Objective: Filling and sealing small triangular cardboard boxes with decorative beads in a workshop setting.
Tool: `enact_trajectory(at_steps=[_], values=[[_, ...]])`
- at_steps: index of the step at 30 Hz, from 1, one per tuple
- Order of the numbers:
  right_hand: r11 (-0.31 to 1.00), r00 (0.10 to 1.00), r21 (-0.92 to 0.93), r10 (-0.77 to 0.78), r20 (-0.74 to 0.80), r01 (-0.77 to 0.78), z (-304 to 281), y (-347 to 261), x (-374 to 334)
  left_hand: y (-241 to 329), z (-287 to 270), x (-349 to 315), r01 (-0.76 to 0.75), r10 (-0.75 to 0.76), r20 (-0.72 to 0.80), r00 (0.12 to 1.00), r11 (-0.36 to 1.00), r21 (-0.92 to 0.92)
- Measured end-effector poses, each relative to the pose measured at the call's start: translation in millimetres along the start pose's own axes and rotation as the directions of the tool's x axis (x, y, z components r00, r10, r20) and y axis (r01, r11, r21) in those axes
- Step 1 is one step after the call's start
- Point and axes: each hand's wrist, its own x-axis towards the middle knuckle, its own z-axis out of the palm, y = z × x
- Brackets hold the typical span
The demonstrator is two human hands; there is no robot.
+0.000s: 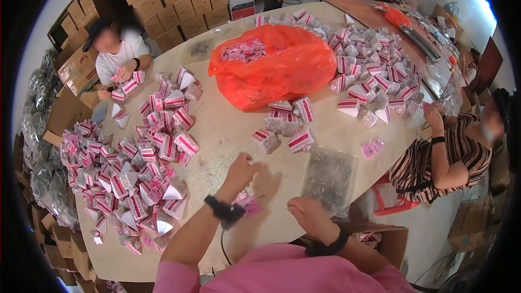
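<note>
Over the middle of the table, my left hand [242, 173] is closed, its fingers curled inward; anything in it is hidden. Small pink packets [248, 204] lie beside my left wrist. My right hand [310, 218] is curled closed at the near edge of a clear flat bag [327, 179] filled with small dark bits, and I cannot make out what its fingers hold. Beyond my hands sits a small group of clear pouches with pink-and-white labels [282, 118]. A pink packet [372, 149] rests to the right of the flat bag.
A large red plastic bag [271, 76] holds pink packets. Piles of filled pouches spread at left [130, 179] and far right [374, 70]. One person [120, 57] works at the far left, another [442, 157] at the right. An open carton [392, 247] stands by my right arm.
</note>
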Motion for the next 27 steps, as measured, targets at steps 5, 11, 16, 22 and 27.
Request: enact_trajectory(at_steps=[5,11,16,22,27], values=[[0.994,0.994,0.011,0.108,-0.017,-0.108,-17.6,12.2,-18.7,-3.3,32.0,92.3,0.045,-0.020,-0.321,0.947,0.996,0.072],[0.975,0.972,0.034,0.222,-0.078,-0.220,-34.4,34.2,-38.5,10.4,65.2,122.0,0.116,-0.013,-0.264,0.964,0.917,0.380],[0.928,0.938,0.159,0.346,-0.031,-0.337,-38.5,42.3,-36.8,-21.9,37.7,117.0,0.164,-0.194,-0.086,0.977,0.948,-0.272],[0.960,0.973,0.169,0.230,-0.015,-0.225,-39.1,17.3,-6.2,-50.0,-7.4,34.3,0.185,-0.001,0.235,0.972,0.619,-0.763],[0.979,0.997,0.196,0.038,0.071,-0.051,-31.9,-33.4,33.1,-31.8,-44.9,-45.8,0.090,0.126,0.165,0.978,0.460,-0.883]])
